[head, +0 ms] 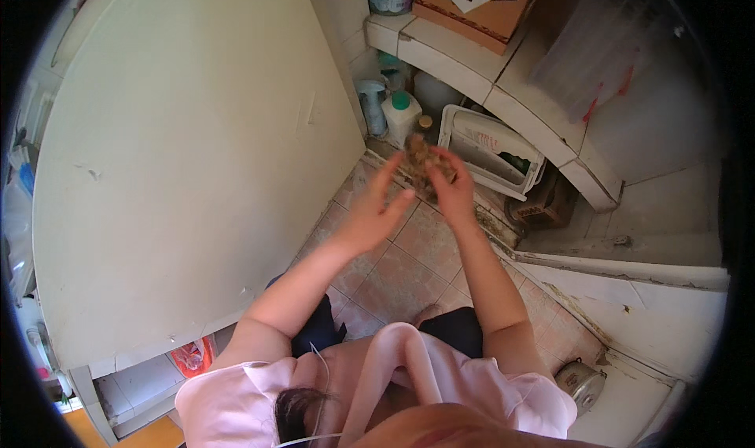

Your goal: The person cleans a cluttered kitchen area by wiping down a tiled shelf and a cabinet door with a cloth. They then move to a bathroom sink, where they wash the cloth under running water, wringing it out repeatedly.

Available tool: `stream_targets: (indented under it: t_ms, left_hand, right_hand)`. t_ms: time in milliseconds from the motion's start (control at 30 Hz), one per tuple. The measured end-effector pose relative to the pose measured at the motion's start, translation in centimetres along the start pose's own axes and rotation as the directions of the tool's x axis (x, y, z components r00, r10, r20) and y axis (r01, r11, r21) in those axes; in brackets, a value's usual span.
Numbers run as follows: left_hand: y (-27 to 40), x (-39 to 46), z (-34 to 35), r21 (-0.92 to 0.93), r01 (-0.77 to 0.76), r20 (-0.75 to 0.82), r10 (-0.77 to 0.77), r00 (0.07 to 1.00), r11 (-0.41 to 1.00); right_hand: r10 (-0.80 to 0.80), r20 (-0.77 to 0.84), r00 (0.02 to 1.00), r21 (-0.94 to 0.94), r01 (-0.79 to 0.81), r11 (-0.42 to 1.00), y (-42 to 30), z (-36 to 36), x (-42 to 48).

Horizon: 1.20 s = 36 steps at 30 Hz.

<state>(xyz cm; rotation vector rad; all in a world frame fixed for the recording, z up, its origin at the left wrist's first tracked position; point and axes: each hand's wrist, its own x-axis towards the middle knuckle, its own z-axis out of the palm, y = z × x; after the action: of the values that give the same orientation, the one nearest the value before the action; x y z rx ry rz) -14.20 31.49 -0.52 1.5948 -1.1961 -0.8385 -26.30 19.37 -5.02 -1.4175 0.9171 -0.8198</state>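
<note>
My right hand [455,191] grips a blurred brown and tan clump [420,156], held in front of the low storage recess. What the clump is made of cannot be told. Just to its left is my left hand [377,209], fingers spread and thumb apart, holding nothing. One of its fingertips comes close to the clump; whether they touch is unclear. Beyond my hands stand a white bottle with a green cap [402,115] and a pale blue spray bottle [372,109]. A white plastic bin [454,127] lies tilted to the right of them, with a pale container inside.
A large cream panel [194,153] fills the left side. A curved tiled ledge [454,53] overhangs the recess and carries a cardboard box [466,26]. A dark brown box [545,203] sits below it. Pink floor tiles [401,277] lie beneath; a metal pot [581,383] stands lower right.
</note>
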Motion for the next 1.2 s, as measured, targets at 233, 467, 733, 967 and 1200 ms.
stream_targets:
  t_ms: [233, 467, 733, 967, 1200]
  left_hand:
    - [5.3, -8.4, -10.1, 0.653, -0.141, -0.269, 0.403, 0.875, 0.744]
    - [18.2, -21.3, -20.1, 0.957, 0.07, -0.29, 0.939, 0.185, 0.282]
    - [22.8, -22.7, -27.4, 0.699, 0.708, -0.559, 0.694, 0.453, 0.1]
    - [20.9, -20.1, -28.1, 0.62, 0.784, -0.594, 0.649, 0.474, -0.005]
    - [20.3, -19.3, -28.4, 0.655, 0.756, -0.531, 0.711, 0.46, 0.0]
  right_hand:
    - [-0.767, -0.115, 0.631, -0.588, 0.579, 0.565, -9.9, -2.8, 10.4]
    - [-0.588, 0.315, 0.745, -0.911, 0.41, 0.032, -8.3, 6.5, 23.3]
    - [-0.739, 0.494, 0.459, -0.766, 0.632, -0.12, -6.0, 6.8, 24.5]
    - [-0.869, -0.04, 0.493, -0.254, 0.836, 0.486, -12.7, 9.2, 24.0]
    - [-0.862, -0.266, 0.432, -0.165, 0.86, 0.482, -19.1, 16.6, 25.1]
